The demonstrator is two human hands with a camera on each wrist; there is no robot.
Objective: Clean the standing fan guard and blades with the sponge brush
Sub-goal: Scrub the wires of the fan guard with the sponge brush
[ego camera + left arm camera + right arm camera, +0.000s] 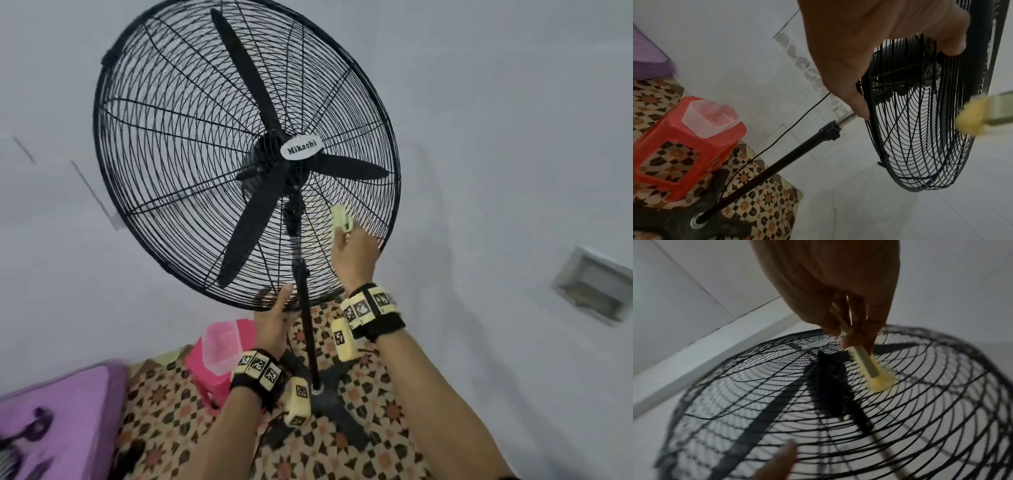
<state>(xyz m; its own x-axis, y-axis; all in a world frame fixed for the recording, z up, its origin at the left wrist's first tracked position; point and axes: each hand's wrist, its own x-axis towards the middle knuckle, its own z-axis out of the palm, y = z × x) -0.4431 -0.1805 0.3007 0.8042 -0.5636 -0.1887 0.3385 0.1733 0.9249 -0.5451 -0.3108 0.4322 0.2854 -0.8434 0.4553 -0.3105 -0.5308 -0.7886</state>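
A black standing fan faces me, with a round wire guard (178,137) and three black blades (246,75) behind it. My right hand (349,236) pinches the pale handle of the sponge brush (340,219). Its yellow sponge (881,381) presses on the front wires at the guard's lower right, beside the pole. My left hand (277,298) grips the guard's bottom rim, thumb on the front. In the left wrist view its fingers (859,107) curl against the rear guard (920,146), and the sponge brush (978,120) shows at the right.
The fan's black pole (308,329) runs down to a cross base (335,404) on patterned floor tiles. A red plastic stool (209,373) carrying a clear container (221,342) stands left of the pole. A purple object (61,421) lies at lower left. White walls stand behind.
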